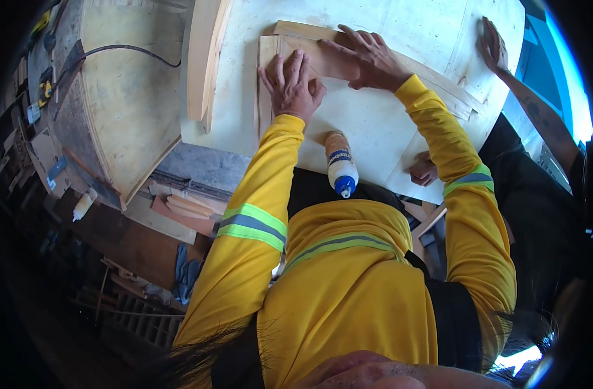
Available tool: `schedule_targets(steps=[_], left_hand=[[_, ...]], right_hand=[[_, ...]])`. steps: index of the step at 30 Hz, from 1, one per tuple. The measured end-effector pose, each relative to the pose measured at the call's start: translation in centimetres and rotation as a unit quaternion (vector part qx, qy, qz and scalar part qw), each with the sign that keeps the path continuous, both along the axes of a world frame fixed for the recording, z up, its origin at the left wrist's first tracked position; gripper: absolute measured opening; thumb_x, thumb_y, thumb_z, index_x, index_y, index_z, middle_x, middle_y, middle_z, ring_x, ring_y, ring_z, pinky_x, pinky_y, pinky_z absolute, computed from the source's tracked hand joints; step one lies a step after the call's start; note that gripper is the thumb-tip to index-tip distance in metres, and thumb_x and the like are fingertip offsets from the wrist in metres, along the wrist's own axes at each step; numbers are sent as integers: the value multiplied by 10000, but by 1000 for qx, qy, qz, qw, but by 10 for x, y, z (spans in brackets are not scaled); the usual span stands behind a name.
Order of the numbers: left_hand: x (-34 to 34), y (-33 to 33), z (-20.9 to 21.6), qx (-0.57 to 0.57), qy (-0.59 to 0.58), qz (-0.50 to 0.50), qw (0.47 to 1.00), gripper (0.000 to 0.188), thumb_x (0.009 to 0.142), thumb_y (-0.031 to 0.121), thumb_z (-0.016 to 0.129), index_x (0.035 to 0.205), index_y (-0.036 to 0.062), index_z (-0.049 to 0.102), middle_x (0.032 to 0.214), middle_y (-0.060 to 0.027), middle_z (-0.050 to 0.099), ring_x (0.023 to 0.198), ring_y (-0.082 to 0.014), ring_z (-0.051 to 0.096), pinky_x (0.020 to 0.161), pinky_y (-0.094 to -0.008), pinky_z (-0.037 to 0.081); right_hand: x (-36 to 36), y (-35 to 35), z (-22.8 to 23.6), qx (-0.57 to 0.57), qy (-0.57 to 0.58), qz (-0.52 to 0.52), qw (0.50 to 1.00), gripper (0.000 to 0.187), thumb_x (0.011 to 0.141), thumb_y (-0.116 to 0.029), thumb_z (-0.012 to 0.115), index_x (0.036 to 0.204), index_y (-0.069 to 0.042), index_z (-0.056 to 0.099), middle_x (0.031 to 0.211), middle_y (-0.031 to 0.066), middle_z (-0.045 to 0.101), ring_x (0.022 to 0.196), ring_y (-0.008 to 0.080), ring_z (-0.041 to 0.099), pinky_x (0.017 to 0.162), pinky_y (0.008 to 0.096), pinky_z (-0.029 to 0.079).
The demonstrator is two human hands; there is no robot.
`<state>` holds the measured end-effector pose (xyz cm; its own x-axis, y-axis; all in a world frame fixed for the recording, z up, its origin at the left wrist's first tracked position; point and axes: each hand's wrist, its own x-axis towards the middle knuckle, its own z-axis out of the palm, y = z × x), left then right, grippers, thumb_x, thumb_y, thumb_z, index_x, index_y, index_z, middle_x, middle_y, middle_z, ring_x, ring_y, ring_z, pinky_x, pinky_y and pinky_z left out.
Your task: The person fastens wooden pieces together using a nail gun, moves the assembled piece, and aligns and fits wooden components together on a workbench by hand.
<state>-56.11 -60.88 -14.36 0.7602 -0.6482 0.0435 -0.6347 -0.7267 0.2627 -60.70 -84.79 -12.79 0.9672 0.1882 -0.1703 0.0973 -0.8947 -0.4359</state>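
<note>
My left hand [293,89] rests with its fingers spread on the corner of a wooden frame, over an upright strip [266,81] and the panel beside it. My right hand [372,59] lies open, thumb and fingers apart, across a flat wooden piece [335,63] and the long slanting strip [432,79] that runs toward the right. These wooden pieces touch at the upper left corner; the joint is partly hidden under my fingers. A white glue bottle with a blue cap [342,167] lies near the table's front edge, its nozzle toward me.
Another person's hands are on the pale worktable [387,136]: one hand [494,47] at the right edge, the other [423,170] beside my right sleeve. Curved wooden boards [205,61] lie at the left. A second bench [131,84] carries a cable [124,47]; another bottle [84,204] is beyond.
</note>
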Motion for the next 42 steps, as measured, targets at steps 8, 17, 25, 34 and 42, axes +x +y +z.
schedule_targets(steps=[8, 17, 25, 34, 42], left_hand=[[0, 5, -6, -1, 21, -8, 1000, 641, 835, 427, 582, 1395, 114, 570, 1536, -1, 444, 1460, -382, 268, 1148, -741, 34], [0, 2, -3, 24, 37, -12, 999, 662, 849, 439, 565, 1429, 122, 531, 1568, -8, 393, 1480, -377, 227, 1149, -739, 15], [-1, 1, -4, 39, 34, -10, 999, 677, 853, 437, 562, 1455, 134, 497, 1593, -18, 357, 1494, -376, 207, 1144, -744, 3], [1, -1, 0, 45, 30, -16, 998, 669, 854, 417, 563, 1460, 142, 492, 1605, -16, 345, 1500, -365, 208, 1137, -751, 1], [1, 0, 0, 30, 38, -4, 999, 672, 851, 420, 566, 1457, 140, 492, 1590, -4, 368, 1498, -355, 216, 1137, -753, 15]], right_hand=[[-25, -9, -8, -5, -94, -34, 995, 1006, 674, -294, 780, 1553, -416, 306, 1582, 142, 322, 1284, 375, 478, 1123, 513, 354], [-28, -15, -6, 37, -63, -12, 997, 783, 664, -228, 766, 1413, -348, 572, 1554, 139, 357, 1223, 382, 477, 1097, 506, 405], [-30, -12, -9, 27, -94, -15, 995, 766, 660, -169, 736, 1395, -333, 596, 1522, 136, 395, 1191, 383, 487, 1070, 499, 432], [-26, -16, -16, 57, -108, -3, 992, 762, 656, -150, 724, 1393, -300, 601, 1520, 141, 401, 1174, 388, 505, 1061, 498, 440], [-24, -17, -10, 75, -101, 3, 992, 801, 645, -161, 738, 1414, -315, 577, 1550, 136, 358, 1209, 387, 475, 1086, 497, 414]])
